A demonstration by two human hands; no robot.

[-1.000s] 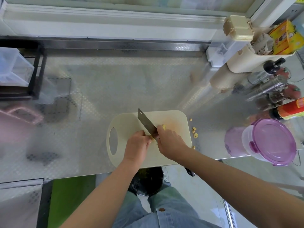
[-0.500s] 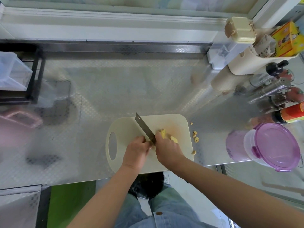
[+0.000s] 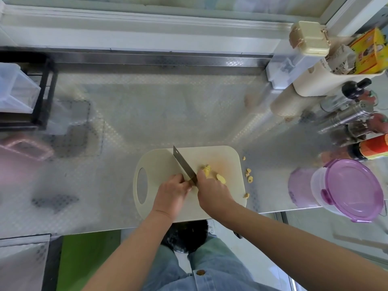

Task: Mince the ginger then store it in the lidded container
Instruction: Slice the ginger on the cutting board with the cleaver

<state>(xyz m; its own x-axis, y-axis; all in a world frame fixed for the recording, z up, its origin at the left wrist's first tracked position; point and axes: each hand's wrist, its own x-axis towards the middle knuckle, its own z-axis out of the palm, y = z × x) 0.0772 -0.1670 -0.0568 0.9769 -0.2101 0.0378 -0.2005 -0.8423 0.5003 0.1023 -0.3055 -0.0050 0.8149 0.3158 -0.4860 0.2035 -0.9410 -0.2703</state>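
Fingers (image 3: 200,175) of the right hand (image 3: 212,193) were curled down over the heel of the knife (image 3: 185,164), hiding the handle, so I judged that this hand gripped it. The left hand (image 3: 173,192) sat on the blade's other side with its fingers bent against the steel; whether they pinched the blade or only touched it could not be told.

The blade's long axis ran from 11 o'clock at the tip to 5 o'clock at the hands, across the cutting board (image 3: 159,164). The ginger (image 3: 206,169) lay as a small coarse clump at 1 o'clock from the right fingertips, just beside them and on the blade's right. One loose slice (image 3: 221,178) lay at 4 o'clock of the clump (a few scraps (image 3: 249,179) lay off the board's 3 o'clock edge, on the counter (image 3: 147,114)).

The right hand was the nearer, so the coming chop probably called for swinging the edge clockwise over the clump. The lidded container (image 3: 354,190), purple lid on, stood well apart at 3 o'clock.
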